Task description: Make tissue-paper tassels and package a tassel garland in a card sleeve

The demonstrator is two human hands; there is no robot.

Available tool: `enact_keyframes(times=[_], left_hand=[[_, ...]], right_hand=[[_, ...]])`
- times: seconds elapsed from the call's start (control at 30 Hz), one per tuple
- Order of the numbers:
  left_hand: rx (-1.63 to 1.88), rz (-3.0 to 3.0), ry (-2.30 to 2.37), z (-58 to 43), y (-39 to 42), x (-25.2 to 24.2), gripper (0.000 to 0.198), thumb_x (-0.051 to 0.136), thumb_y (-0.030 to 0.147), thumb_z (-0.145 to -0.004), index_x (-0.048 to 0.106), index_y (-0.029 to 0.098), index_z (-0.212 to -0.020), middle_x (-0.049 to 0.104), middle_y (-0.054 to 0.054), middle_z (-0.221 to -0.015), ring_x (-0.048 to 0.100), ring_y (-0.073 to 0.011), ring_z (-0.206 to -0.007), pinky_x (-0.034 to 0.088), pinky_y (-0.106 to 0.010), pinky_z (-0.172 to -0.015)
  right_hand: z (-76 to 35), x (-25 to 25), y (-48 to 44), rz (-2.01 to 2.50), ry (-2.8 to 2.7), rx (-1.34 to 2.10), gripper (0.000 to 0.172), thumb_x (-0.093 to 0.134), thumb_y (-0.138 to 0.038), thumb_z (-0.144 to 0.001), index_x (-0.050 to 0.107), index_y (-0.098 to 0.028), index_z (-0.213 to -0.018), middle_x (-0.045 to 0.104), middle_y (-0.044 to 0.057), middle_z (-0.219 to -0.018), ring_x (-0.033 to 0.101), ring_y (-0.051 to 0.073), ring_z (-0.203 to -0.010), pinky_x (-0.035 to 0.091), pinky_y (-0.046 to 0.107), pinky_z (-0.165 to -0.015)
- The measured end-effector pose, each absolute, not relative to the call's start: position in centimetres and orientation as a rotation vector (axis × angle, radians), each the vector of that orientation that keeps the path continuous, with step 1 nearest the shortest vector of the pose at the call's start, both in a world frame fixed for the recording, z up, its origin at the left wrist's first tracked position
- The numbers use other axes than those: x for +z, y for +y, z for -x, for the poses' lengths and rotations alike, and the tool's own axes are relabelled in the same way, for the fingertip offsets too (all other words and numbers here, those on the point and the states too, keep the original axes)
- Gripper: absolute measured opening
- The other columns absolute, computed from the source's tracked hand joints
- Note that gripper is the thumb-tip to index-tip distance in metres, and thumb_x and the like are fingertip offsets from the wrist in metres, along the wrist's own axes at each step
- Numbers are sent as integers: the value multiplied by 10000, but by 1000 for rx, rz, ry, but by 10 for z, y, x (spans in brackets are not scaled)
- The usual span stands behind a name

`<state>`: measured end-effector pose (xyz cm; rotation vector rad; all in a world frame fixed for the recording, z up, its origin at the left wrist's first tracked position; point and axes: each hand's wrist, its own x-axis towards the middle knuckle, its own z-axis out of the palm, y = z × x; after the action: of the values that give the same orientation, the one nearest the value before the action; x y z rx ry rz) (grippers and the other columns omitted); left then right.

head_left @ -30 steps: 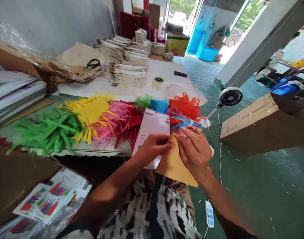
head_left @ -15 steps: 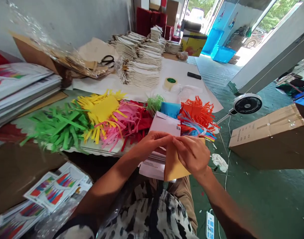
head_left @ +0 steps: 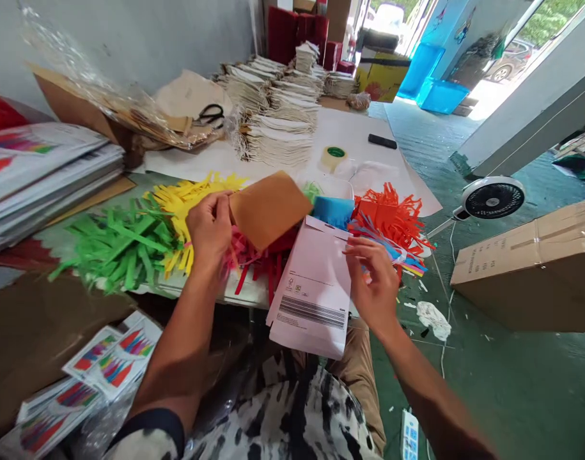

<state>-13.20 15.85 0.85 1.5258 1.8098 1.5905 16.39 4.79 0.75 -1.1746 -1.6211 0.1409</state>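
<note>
My left hand point(head_left: 210, 227) is closed on one edge of a brown paper sheet point(head_left: 269, 207) and holds it up over the yellow fringed paper point(head_left: 187, 198) and pink fringed paper point(head_left: 239, 252). My right hand point(head_left: 374, 281) hovers at the right edge of a pale pink printed envelope point(head_left: 314, 294) that rests on my lap and the table edge. Its fingers are loosely curled and apart, with nothing clearly in them, close to multicoloured paper strips point(head_left: 390, 249).
Green fringed paper point(head_left: 114, 246), blue paper point(head_left: 333, 209) and orange fringed paper point(head_left: 392, 214) lie along the table. Behind are stacked paper bags point(head_left: 277, 128), scissors point(head_left: 210, 114), a tape roll point(head_left: 334, 155) and a phone point(head_left: 382, 141). A fan point(head_left: 492, 198) and cardboard box point(head_left: 532, 268) stand on the floor.
The left hand has lifted the brown sheet up and to the left, away from the pink envelope. The right hand has let go of the sheet and stayed by the envelope.
</note>
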Motion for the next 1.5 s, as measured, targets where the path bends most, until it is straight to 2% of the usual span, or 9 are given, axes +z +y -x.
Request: enact_keyframes(times=[0.13, 0.3, 0.43, 0.53, 0.67, 0.87, 1.23, 1.37, 1.5], left_hand=[[1681, -1835, 2191, 126, 147, 5, 416, 539, 434, -1038, 678, 163, -1321, 590, -147, -1475, 464, -368, -1429, 302, -558, -1216], [1135, -2229, 1754, 50, 124, 2, 435, 439, 501, -1071, 738, 184, -1064, 753, -144, -1033, 666, -303, -1040, 477, -419, -970], [814, -2214, 1867, 5, 137, -3, 533, 541, 585, -1012, 686, 135, -1259, 764, -207, -1053, 682, -362, -1059, 485, -396, -855], [868, -2031, 1867, -1, 152, -6, 498, 677, 488, -952, 673, 150, -1318, 772, -202, -1111, 700, -357, -1081, 489, -387, -859], [1108, -1573, 1505, 13, 160, -7, 375, 789, 446, -847, 776, 151, -1079, 794, -146, -1028, 725, -276, -908, 517, -352, -794], [1112, -907, 979, 33, 139, 2, 479, 927, 478, -670, 789, 161, -1001, 796, -63, -902, 690, -179, -717, 552, -293, -665], [853, -874, 744, 12, 101, 20, 444, 928, 453, -726, 821, 166, -1048, 821, -127, -1000, 750, -218, -764, 584, -288, -649], [856, -843, 744, 2, 95, 20, 401, 937, 439, -725, 832, 161, -995, 827, -124, -988, 751, -210, -753, 593, -290, -649], [893, -865, 773, -8, 88, 24, 419, 945, 455, -704, 834, 153, -971, 829, -110, -936, 743, -197, -714, 579, -272, -618]], right_hand=[[-169, -9, 88, 1253, -1569, 357, 317, 598, -331, -1018, 561, -241, -1319, 659, 144, -1367, 740, 215, -1061, 635, 380, -833], [-162, -23, 135, 1483, -1744, 53, 508, 476, -180, -985, 448, -203, -1492, 705, 193, -1323, 726, 290, -1072, 565, 477, -913], [-154, -34, 149, 1633, -1799, -149, 552, 423, -112, -956, 484, -164, -1503, 760, 199, -1219, 731, 310, -1015, 517, 515, -940], [-153, -40, 148, 1583, -1812, -148, 547, 415, -123, -975, 469, -166, -1517, 759, 179, -1228, 729, 289, -1025, 498, 509, -977], [-161, -33, 138, 1453, -1785, -32, 524, 466, -212, -1007, 420, -173, -1527, 733, 173, -1282, 708, 289, -1085, 505, 514, -992], [-191, 9, 118, 1314, -1758, 432, 524, 705, -369, -923, 522, -264, -1403, 770, 57, -1123, 715, 216, -883, 570, 405, -807], [-210, 40, 64, 1292, -1643, 500, 546, 810, -346, -863, 552, -306, -1343, 743, 0, -1052, 687, 162, -815, 526, 281, -647], [-222, 37, 51, 1268, -1577, 353, 477, 825, -360, -865, 582, -285, -1269, 717, 39, -1178, 698, 205, -1023, 579, 358, -829], [-230, 47, 31, 1229, -1520, 147, 209, 783, -378, -917, 683, -266, -1063, 647, 73, -1352, 611, 269, -1307, 508, 514, -1101]])
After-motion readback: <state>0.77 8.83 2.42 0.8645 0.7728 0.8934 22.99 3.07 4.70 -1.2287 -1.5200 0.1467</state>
